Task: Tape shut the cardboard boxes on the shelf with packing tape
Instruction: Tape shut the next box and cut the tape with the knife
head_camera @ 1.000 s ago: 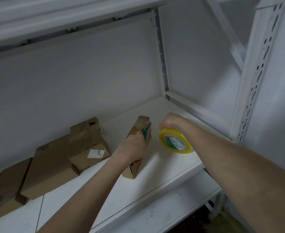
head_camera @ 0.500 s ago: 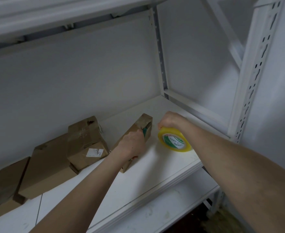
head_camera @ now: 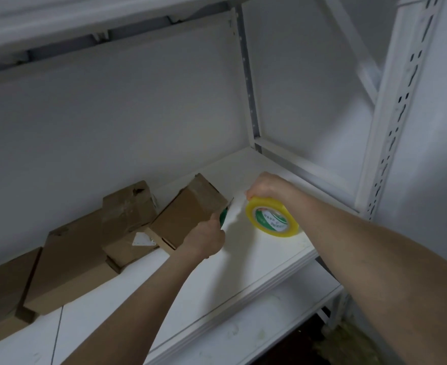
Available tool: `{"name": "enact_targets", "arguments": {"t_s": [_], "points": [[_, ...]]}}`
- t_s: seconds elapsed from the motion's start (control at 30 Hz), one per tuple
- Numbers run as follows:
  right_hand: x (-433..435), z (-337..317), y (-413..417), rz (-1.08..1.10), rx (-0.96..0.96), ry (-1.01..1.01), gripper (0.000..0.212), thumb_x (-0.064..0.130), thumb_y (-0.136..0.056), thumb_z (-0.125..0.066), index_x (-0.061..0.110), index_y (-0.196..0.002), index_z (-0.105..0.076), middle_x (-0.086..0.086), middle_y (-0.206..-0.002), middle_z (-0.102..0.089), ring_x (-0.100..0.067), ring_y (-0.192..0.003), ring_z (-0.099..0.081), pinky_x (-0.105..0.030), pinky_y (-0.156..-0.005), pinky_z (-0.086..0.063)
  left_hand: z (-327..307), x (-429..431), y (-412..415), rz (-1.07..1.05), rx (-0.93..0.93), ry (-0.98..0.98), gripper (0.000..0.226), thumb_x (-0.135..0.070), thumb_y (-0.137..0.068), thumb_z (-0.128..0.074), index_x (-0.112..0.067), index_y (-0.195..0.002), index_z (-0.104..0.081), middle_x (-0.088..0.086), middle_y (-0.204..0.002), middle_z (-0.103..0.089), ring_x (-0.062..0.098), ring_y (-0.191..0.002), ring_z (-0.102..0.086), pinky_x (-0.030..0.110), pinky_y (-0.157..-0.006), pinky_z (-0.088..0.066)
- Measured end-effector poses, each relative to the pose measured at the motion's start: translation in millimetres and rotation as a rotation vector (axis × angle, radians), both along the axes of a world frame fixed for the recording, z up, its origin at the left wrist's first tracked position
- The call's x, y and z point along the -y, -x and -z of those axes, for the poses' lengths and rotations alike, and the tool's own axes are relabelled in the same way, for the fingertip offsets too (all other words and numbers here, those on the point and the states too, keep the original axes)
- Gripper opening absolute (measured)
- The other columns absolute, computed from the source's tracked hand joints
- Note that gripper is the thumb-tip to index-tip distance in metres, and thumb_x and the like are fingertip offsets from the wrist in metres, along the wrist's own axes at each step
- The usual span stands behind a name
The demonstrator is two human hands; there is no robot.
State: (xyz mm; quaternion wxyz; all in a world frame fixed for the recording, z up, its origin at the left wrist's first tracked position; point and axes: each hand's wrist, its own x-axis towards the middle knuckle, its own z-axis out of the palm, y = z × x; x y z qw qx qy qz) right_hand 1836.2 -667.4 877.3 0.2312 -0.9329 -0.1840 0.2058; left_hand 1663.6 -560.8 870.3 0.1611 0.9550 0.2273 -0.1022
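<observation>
A small brown cardboard box (head_camera: 188,214) lies on the white shelf (head_camera: 256,254), tilted toward the back. My left hand (head_camera: 206,239) grips its near right edge, where a green patch shows beside my thumb. My right hand (head_camera: 265,188) holds a yellow roll of packing tape (head_camera: 271,217) upright just right of the box. A clear strip of tape (head_camera: 234,206) stretches from the roll to the box's right corner.
More cardboard boxes lie along the shelf to the left: one with a white label (head_camera: 127,217), a long flat one (head_camera: 72,262) and others at the far left (head_camera: 3,288). A perforated white upright (head_camera: 391,133) stands at the right. A lower shelf (head_camera: 243,335) juts out below.
The box in my left hand has turned from standing on its edge to lying flatter, and moved left against the other boxes. The tape roll stayed close on its right, with tape drawn across.
</observation>
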Motion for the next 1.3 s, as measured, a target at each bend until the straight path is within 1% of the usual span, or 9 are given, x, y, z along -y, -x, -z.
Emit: {"name": "enact_targets", "arguments": {"t_s": [0.3, 0.37, 0.47, 0.57, 0.67, 0.77, 0.97, 1.1, 1.3], "points": [[29, 8, 2, 0.071, -0.053, -0.284, 0.048, 0.045, -0.067, -0.077, 0.020, -0.108, -0.071, -0.003, -0.110, -0.068, -0.022, -0.100, -0.064, -0.036, -0.093, -0.053, 49, 14, -9, 0.104, -0.114, -0.132, 0.061, -0.011, -0.098, -0.038, -0.021, -0.151, -0.009, 0.021, -0.130, -0.035, 0.039, -0.107, -0.054, 0.044, -0.088, -0.048], [38, 11, 5, 0.057, -0.039, -0.384, 0.033, 0.042, -0.073, -0.078, 0.023, -0.099, -0.076, -0.001, -0.108, -0.071, -0.019, -0.102, -0.065, -0.035, -0.095, -0.052, 45, 14, -9, 0.112, -0.071, -0.185, 0.048, -0.024, -0.098, -0.041, -0.022, -0.144, -0.028, 0.015, -0.125, -0.039, 0.035, -0.109, -0.051, 0.044, -0.085, -0.049], [49, 10, 16, 0.061, 0.006, -0.447, 0.022, 0.043, -0.077, -0.075, 0.028, -0.093, -0.077, 0.002, -0.106, -0.073, -0.017, -0.100, -0.066, -0.033, -0.095, -0.051, 20, 13, -20, 0.064, 0.353, -0.212, 0.032, -0.029, -0.098, -0.044, -0.018, -0.124, -0.057, 0.010, -0.119, -0.050, 0.028, -0.107, -0.053, 0.039, -0.081, -0.050], [54, 6, 25, 0.056, 0.053, -0.478, 0.015, 0.046, -0.078, -0.073, 0.034, -0.086, -0.077, 0.003, -0.105, -0.074, -0.017, -0.100, -0.066, -0.036, -0.094, -0.052, -13, 19, -33, 0.056, 0.716, -0.071, 0.033, -0.028, -0.095, -0.055, -0.015, -0.124, -0.062, 0.010, -0.123, -0.056, 0.026, -0.110, -0.055, 0.034, -0.085, -0.046], [56, -1, 32, 0.019, 0.072, -0.484, 0.008, 0.047, -0.076, -0.070, 0.040, -0.075, -0.074, 0.003, -0.102, -0.074, -0.017, -0.100, -0.066, -0.039, -0.094, -0.051, -27, 29, -45, 0.082, 0.605, 0.024, 0.039, -0.036, -0.091, -0.060, -0.012, -0.122, -0.064, 0.012, -0.125, -0.061, 0.028, -0.116, -0.055, 0.036, -0.090, -0.046], [58, -10, 40, -0.016, 0.096, -0.472, 0.013, 0.047, -0.079, -0.066, 0.038, -0.081, -0.075, 0.003, -0.100, -0.074, -0.018, -0.099, -0.066, -0.040, -0.092, -0.052, -30, 36, -50, 0.004, 0.565, 0.206, 0.030, -0.036, -0.090, -0.062, -0.008, -0.089, -0.072, 0.018, -0.097, -0.070, 0.033, -0.099, -0.063, 0.035, -0.075, -0.048], [62, -16, 45, -0.034, 0.138, -0.450, 0.017, 0.065, -0.062, -0.054, 0.054, -0.064, -0.067, 0.008, -0.093, -0.073, -0.015, -0.095, -0.067, -0.042, -0.090, -0.052, -32, 45, -54, -0.326, 0.584, 0.852, 0.018, -0.013, -0.088, -0.067, -0.008, -0.072, -0.064, 0.014, -0.078, -0.065, 0.018, -0.066, -0.060, 0.029, -0.067, -0.054], [65, -18, 44, -0.036, 0.147, -0.404, 0.038, 0.074, -0.063, -0.051, 0.047, -0.082, -0.069, 0.009, -0.107, -0.071, -0.016, -0.104, -0.063, -0.042, -0.094, -0.050, -32, 49, -59, -0.345, 0.649, 0.710, 0.025, -0.003, -0.089, -0.060, -0.011, -0.066, -0.062, 0.010, -0.071, -0.064, 0.021, -0.067, -0.061, 0.032, -0.066, -0.056], [68, -24, 45, 0.012, 0.158, -0.405, 0.016, 0.051, -0.081, -0.058, 0.040, -0.090, -0.065, 0.003, -0.109, -0.068, -0.022, -0.100, -0.063, -0.039, -0.090, -0.052, -30, 54, -68, -0.293, 0.710, 0.484, 0.028, -0.012, -0.091, -0.058, -0.022, -0.065, -0.061, 0.010, -0.079, -0.069, 0.028, -0.081, -0.067, 0.043, -0.076, -0.058]]}}
